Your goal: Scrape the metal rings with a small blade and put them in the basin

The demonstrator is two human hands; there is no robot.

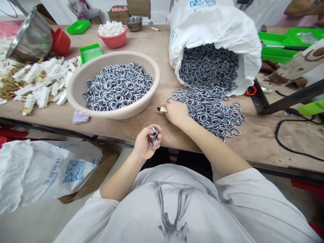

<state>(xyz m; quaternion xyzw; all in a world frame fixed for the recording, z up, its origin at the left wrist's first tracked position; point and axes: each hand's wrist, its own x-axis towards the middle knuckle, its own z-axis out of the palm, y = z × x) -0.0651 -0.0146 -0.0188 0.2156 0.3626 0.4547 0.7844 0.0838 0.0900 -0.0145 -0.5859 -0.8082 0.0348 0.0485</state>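
My left hand point(147, 141) is closed around a few grey metal rings point(153, 136), held palm up just over the table's front edge. Over on the table, my right hand point(176, 113) is curled at the left side of a loose pile of rings point(212, 111). A pale flat stick with a black end point(162, 109) juts out from under it to the left; most of its length is hidden. The right fingertips are at the rings and partly hidden. Left of both hands stands a wide beige basin point(113, 114) holding many such rings.
A white sack point(215, 23) lies open behind the pile, spilling rings. White plastic pieces point(43, 81) and brassy parts cover the left, near a steel bowl point(31, 37). Behind are a red bowl point(112, 40) and green trays point(89, 52). A dark metal bar point(291, 98) crosses the right.
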